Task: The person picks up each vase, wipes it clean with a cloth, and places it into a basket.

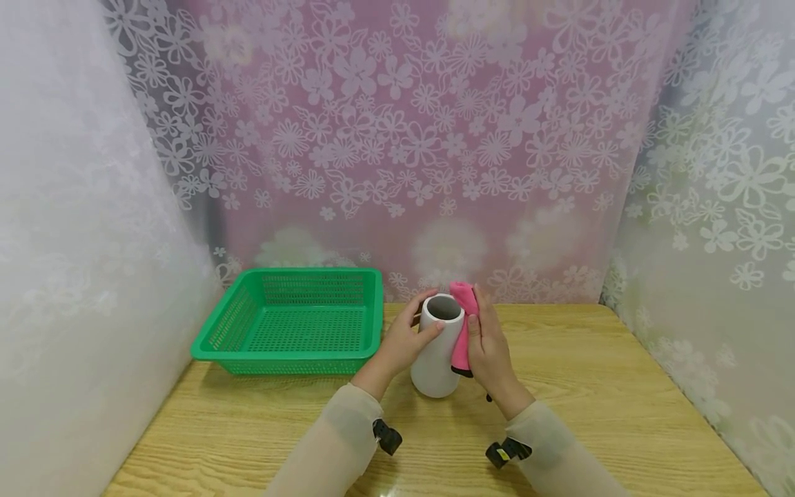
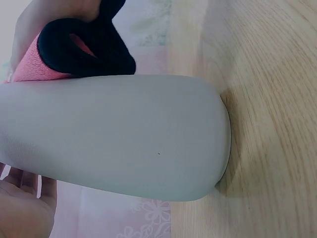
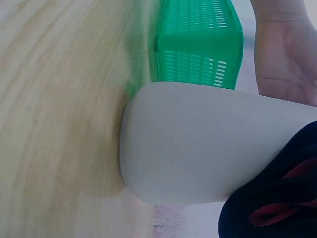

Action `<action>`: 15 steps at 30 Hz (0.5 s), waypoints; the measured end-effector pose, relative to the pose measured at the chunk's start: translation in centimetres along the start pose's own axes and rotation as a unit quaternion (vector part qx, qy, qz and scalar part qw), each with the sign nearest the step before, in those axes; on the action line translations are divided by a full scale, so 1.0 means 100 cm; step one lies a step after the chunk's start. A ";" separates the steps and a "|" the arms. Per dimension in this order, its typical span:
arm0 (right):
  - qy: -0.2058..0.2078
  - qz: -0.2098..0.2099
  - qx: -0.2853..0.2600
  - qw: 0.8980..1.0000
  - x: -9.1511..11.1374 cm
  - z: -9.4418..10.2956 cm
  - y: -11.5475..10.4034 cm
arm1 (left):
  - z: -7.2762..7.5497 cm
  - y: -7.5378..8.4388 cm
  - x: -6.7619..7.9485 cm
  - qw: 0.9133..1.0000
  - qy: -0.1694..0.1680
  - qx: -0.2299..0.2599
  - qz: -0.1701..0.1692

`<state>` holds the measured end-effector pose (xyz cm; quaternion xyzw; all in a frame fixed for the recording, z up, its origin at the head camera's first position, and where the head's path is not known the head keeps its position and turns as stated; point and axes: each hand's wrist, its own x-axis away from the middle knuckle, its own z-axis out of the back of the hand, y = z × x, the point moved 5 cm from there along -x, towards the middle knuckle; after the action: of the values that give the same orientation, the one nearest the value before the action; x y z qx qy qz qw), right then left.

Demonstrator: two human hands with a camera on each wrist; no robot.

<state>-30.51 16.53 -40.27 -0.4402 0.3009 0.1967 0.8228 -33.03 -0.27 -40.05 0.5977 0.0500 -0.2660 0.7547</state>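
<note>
A white vase [image 1: 435, 366] with a round mouth stands upright on the wooden table, its base touching the surface in both wrist views. The left hand [image 1: 400, 344] grips it near the top, with the thumb by the rim and the fingers round the far left side. On the vase's right side lies a folded pink cloth [image 1: 462, 298] with a black edge. The right hand [image 1: 492, 348] holds this cloth against the wall of the vase. Dark folds of the cloth [image 3: 270, 186] touch the vase in the right wrist view. A tiny dark speck shows on the vase [image 2: 124, 134].
To the left of the vase sits a green perforated plastic basket [image 1: 288, 356] on the table [image 1: 596, 400]. Behind the table hangs a pink flowered curtain [image 1: 397, 152], and pale sheets close off both sides.
</note>
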 end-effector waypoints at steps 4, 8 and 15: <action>-0.003 -0.014 -0.001 1.000 0.001 -0.001 0.002 | 0.000 0.001 0.000 1.000 0.001 0.003 0.000; -0.012 -0.028 -0.004 1.000 0.001 -0.003 0.006 | 0.000 0.001 0.000 1.000 0.003 0.005 0.006; -0.063 -0.087 0.004 0.994 0.010 -0.010 0.020 | 0.000 0.002 0.001 1.000 0.002 0.005 0.007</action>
<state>-31.21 16.83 -42.55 -0.4479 0.2100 0.1504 0.8560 -32.85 -0.28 -39.94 0.6025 0.0460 -0.2600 0.7532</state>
